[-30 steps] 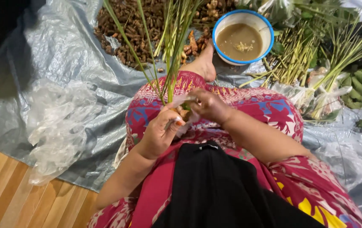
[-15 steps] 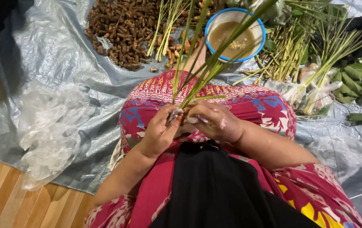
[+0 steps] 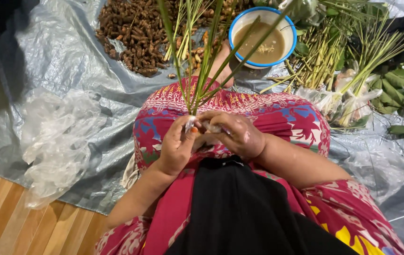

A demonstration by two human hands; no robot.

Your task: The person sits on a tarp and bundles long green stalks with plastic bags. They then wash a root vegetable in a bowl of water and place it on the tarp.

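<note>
Green stalks point(image 3: 202, 71) more upright than before, both hands' grip point(image 3: 178, 144) point(image 3: 232, 134) closed on their base.

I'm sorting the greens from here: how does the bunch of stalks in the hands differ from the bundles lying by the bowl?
The held stalks stand upright, fanning out above the lap; the bundles lie flat on the tarp.
The held stalks are a thin handful; the bundles are much thicker.
The left hand and right hand pinch the held stalks at their base; the bundles' bases sit in clear plastic.
Both are long and green.
</note>
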